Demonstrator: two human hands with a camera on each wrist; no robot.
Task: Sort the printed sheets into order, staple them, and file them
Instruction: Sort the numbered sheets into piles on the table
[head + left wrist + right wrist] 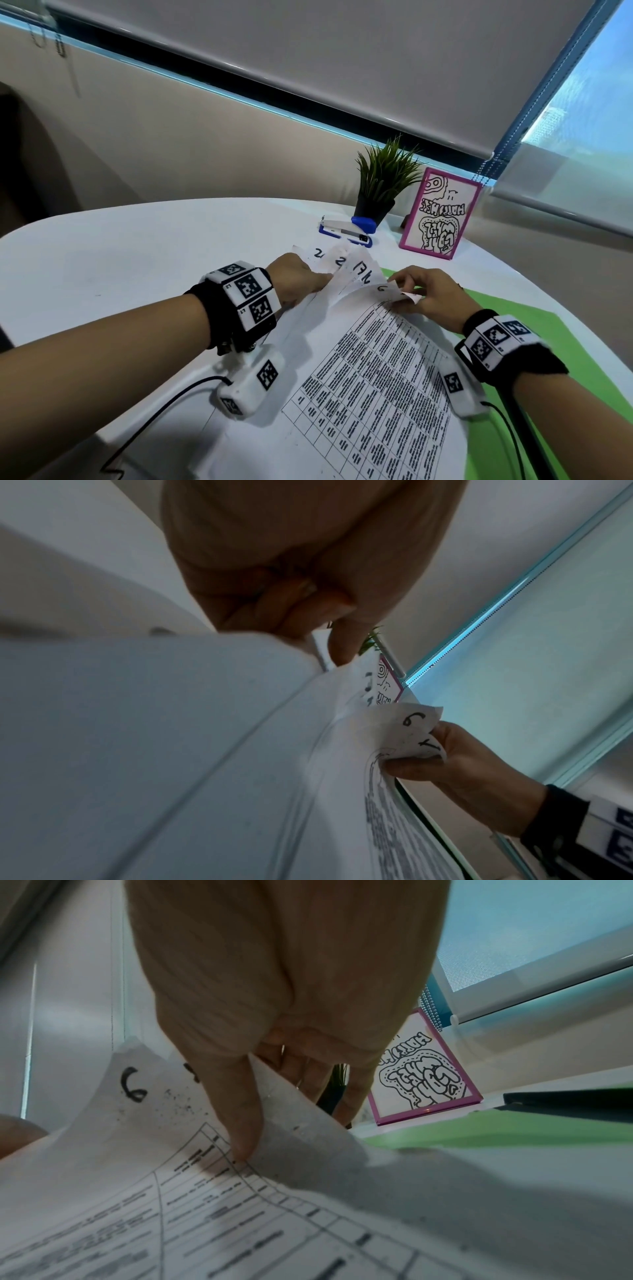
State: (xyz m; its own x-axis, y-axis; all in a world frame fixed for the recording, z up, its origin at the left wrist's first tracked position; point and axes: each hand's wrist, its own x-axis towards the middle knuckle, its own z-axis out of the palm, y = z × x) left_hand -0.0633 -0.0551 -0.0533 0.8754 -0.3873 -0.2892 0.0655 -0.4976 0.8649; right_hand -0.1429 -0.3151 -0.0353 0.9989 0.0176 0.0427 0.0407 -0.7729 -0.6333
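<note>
A fanned stack of printed sheets [370, 370] with tables lies on the white table [120, 260]; handwritten numbers mark their far corners. My left hand [301, 277] pinches the far left corners of several sheets [346, 674], lifting them. My right hand [421, 294] pinches the curled corner of the sheet marked 6 [387, 289], thumb on top [240, 1118], fingers beneath. A blue and white stapler [346, 230] sits beyond the sheets. A green folder [513, 325] lies under the stack's right side.
A potted plant [380, 185] and a pink-framed drawing [442, 212] stand at the table's far edge by the window blinds. Black cables [144, 425] from the wrist cameras trail over the near table.
</note>
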